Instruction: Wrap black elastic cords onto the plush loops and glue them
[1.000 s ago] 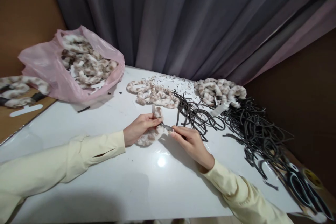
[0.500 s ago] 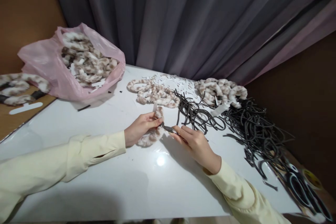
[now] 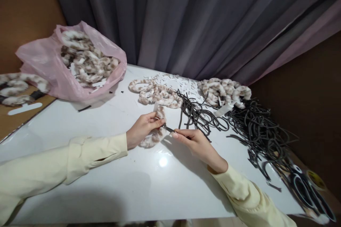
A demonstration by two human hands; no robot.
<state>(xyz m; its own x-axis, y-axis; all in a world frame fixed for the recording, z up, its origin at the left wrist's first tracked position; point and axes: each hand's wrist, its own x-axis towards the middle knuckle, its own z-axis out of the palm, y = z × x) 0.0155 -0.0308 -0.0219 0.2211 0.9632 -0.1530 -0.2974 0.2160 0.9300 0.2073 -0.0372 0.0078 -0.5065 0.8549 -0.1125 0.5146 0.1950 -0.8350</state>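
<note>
A fluffy white-and-brown band (image 3: pixel 153 138) is pinched near its dark end in my left hand (image 3: pixel 145 127), just above the white table. A pale tab stands up from the band beside my fingertips. The thumb and fingers of my right hand (image 3: pixel 199 145) are closed on a thin dark cord (image 3: pixel 169 129), which runs taut to the band at my left thumb. What joins cord and band there is too small to make out.
Behind my hands lie more fluffy bands (image 3: pixel 160 94) and a bundle of loose dark cords (image 3: pixel 197 113). A larger cord heap (image 3: pixel 255 127) and a pile of bands (image 3: pixel 223 90) are to the right. A pink plastic bag (image 3: pixel 53 67) full of bands stands at the left.
My right hand has drawn slightly to the right, and its fingers have closed up. The cord between the hands now looks thinner and straighter. My left hand has barely moved.
</note>
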